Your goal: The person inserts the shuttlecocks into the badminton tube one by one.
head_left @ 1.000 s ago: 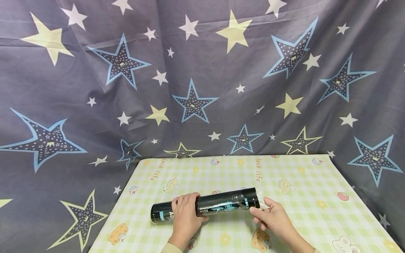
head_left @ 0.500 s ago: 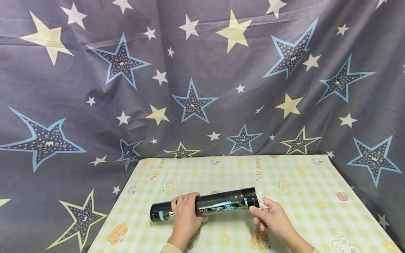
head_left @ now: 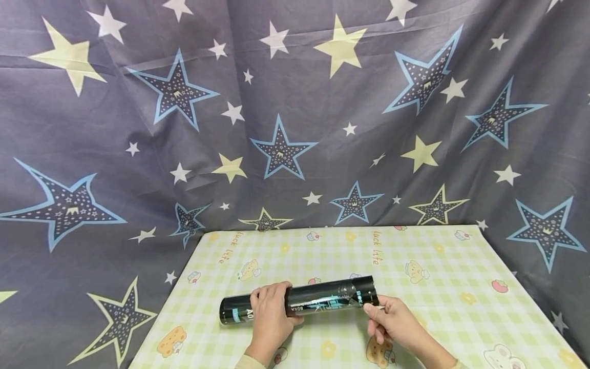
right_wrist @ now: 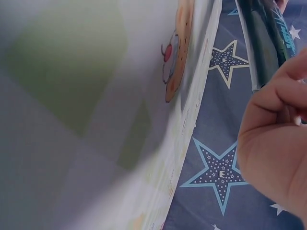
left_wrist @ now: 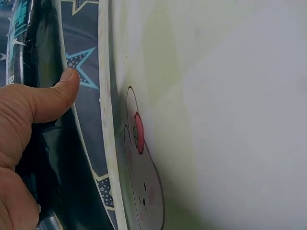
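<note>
A long black shuttlecock tube (head_left: 322,297) with blue print and BOKA lettering lies slantwise above the front of the table. My left hand (head_left: 272,315) grips it left of its middle; in the left wrist view the thumb (left_wrist: 69,79) presses along the tube. At the tube's right end, my right hand (head_left: 394,320) has its fingers curled at the mouth, thumb by the rim. A small white bit of a shuttlecock (head_left: 380,307) shows between thumb and fingers; the rest is hidden by the tube and hand. In the right wrist view, the right hand (right_wrist: 278,139) partly covers the tube's end.
A green-and-white checked cloth (head_left: 442,287) with cartoon prints covers the table. A dark grey star-patterned curtain (head_left: 304,102) hangs behind and at both sides of it.
White feathers that stuck out of the tube's right end have gone from sight. My right hand has moved slightly left and down against the mouth; the left hand keeps its grip.
</note>
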A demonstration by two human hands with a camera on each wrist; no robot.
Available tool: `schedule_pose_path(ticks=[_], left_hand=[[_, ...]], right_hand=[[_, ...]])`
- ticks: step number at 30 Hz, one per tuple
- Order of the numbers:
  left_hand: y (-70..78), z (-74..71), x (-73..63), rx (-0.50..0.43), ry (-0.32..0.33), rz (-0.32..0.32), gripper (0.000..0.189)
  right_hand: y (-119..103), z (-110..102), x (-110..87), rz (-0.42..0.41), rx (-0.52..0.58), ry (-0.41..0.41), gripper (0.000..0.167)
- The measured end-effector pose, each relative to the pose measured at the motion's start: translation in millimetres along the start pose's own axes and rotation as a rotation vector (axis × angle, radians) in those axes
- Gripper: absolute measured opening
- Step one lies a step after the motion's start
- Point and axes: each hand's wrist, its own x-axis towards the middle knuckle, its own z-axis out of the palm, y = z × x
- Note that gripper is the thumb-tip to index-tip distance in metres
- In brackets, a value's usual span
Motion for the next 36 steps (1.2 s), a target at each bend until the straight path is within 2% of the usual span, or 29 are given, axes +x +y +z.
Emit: schedule_pose_path(ticks=[11,19,26,29,32,36], left_hand=[[2.8,0.2,0.5,-0.006,-0.012,0.02,0.092],[4.9,0.7,0.6,-0.012,-0.03,0.023,0.09],[2.0,-0.6,4.0,0.022,-0.066,0.053,0.09],[-1.3,-4.8,9.1,0.046,-0.102,0.068,0.089],[-7.6,-9.6,19.4,0.072,-0.145,0.053,0.087],[-23.7,-12.0,40.0,0.114,-0.179,0.001,0.086]], right_hand=[[2.8,-8.2,-0.3,-0.029,0.015,-0.169,0.026],[9.1,-11.5,1.2,-0.016,0.03,-0.253,0.032],[7.5,-16.3,0.9,-0.025,0.025,-0.24,0.03],[2.4,-23.3,-0.7,-0.037,0.032,-0.218,0.042],[-3.8,-35.0,-3.4,-0.034,0.023,-0.159,0.06],[-9.3,-56.4,-8.6,-0.02,-0.026,-0.053,0.069]])
